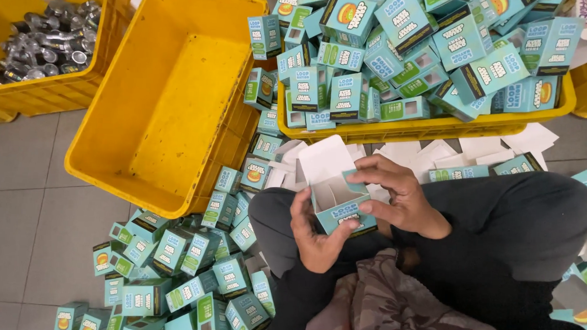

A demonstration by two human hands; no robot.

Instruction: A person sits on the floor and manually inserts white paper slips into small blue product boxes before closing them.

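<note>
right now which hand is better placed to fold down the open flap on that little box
Right, probably. The right hand arches over the open box beside its raised white flap; the left hand cradles the box from below.

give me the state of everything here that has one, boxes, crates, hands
small teal box, top flap open, held by both hands
left hand, gripping the box's lower corner
right hand, fingers on the box's rim
tilted yellow crate, empty
far yellow crate, heaped with teal boxes
corner yellow crate, holds metal parts
</note>
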